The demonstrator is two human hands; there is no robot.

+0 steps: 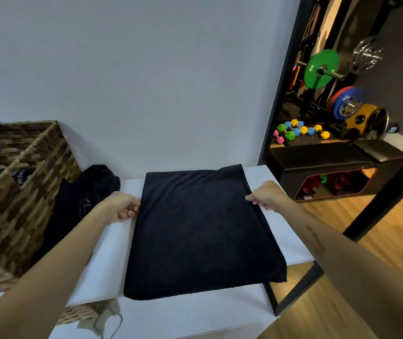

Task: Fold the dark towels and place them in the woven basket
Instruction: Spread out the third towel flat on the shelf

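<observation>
Towel (203,231) lies flat on the white worktop (108,260), left hand (124,206) and right hand (264,195) each pinching a side edge; woven basket (22,192) crowds the left.

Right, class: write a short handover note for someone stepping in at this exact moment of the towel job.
Left hand pinches the left edge of the dark towel; right hand pinches its right edge.
The towel lies flat, already folded at least once, on the white table.
The woven basket stands at the left with dark cloth inside.
A crumpled dark pile waits between basket and towel.
Left: finish folding this towel, put it in the basket, then fold the pile.
</observation>
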